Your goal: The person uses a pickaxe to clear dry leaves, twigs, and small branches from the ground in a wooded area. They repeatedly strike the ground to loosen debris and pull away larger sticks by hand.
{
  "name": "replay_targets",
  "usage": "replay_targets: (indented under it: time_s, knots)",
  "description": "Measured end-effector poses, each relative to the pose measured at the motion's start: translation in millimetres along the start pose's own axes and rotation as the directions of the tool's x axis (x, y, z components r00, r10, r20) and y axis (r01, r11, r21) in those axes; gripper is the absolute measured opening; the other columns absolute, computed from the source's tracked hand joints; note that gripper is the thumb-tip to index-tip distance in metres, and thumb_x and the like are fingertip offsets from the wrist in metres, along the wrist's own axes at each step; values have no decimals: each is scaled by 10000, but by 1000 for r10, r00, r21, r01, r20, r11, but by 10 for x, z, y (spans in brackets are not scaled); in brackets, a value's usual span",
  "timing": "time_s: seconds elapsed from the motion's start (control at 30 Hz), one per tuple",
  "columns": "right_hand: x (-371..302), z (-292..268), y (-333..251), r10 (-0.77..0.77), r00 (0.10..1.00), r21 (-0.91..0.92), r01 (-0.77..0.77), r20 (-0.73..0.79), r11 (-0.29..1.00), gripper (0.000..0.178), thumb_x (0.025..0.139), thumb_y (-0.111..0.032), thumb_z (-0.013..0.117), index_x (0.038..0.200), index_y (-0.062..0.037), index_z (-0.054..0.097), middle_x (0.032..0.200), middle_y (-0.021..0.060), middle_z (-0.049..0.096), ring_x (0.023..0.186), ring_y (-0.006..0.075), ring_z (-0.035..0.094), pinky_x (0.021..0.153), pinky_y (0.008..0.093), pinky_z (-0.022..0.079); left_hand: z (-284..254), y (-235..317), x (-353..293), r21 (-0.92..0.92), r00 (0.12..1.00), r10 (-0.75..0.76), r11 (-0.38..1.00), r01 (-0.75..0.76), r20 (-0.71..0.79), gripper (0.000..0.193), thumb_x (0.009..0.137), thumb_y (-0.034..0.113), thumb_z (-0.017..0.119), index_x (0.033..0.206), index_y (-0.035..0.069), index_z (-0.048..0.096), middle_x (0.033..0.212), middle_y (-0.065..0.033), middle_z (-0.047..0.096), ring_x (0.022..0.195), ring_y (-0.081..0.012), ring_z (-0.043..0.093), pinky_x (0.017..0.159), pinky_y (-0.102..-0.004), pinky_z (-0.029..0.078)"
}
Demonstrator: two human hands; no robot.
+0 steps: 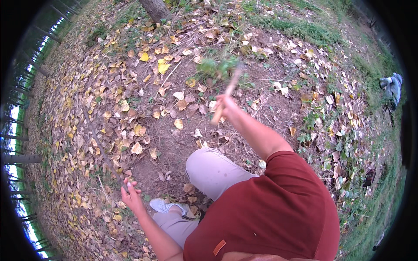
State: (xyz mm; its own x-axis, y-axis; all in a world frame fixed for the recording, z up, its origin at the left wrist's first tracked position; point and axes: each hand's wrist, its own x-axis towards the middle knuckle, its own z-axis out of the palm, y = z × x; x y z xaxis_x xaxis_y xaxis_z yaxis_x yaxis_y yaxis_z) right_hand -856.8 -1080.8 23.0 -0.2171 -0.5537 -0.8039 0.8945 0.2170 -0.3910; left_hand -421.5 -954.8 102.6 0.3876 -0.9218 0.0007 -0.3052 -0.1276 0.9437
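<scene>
My left hand [133,198], at the lower left, is closed round the near end of a long, thin, dark stick [99,145]. The stick slants away to the far left over the fallen leaves. Farther out and right of the middle, my right hand [227,105] grips a tool with a pale wooden handle [234,82]. Motion blurs the far end of this tool, so its head cannot be made out. It lies over or beside a green weed clump [215,68]; whether they touch, I cannot tell.
Dry yellow and brown leaves [136,148] cover much of the bare soil. A tree trunk [155,9] stands at the far edge, and more trunks line the left. Green plants grow on the right, where a light blue cloth-like item [392,90] appears. My bent knee [215,169] is close below.
</scene>
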Motion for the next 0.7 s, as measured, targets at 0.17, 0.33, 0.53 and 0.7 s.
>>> replay_targets:
  time_s: [0.17,0.33,0.53,0.7]
  knots:
    - [-511,607,1043,569,705,-470,-365,424,803,222,801,-1,504,977,-32,373,526,-20,441,368,65,404,286,184,371,118,-52,110,17,1000,11,1000,-12,12,241,895,169,475,1096,51,539,785,-17,602,494,-22,439,436,-159,321]
    - [-988,1020,1440,786,375,-764,-247,492,596,89,814,-51,520,753,-41,455,491,-24,457,375,57,448,302,181,420,199,5,156,61,1000,-11,998,12,-29,248,897,191,479,1090,49,542,776,-18,600,488,-23,446,423,-155,317]
    - [-886,828,1156,638,593,-720,-136,491,681,143,792,-45,541,879,-40,428,509,-29,449,371,57,418,306,187,383,151,15,200,10,999,-27,1000,27,-22,252,896,189,482,1093,44,544,777,-23,601,486,-23,447,419,-154,319]
    - [-758,374,417,326,865,-373,-178,381,910,206,771,-18,565,917,-29,420,533,-21,457,377,65,417,302,176,367,99,65,161,-11,1000,-6,1000,6,-2,255,894,185,485,1098,44,545,775,-24,604,491,-19,449,421,-152,319]
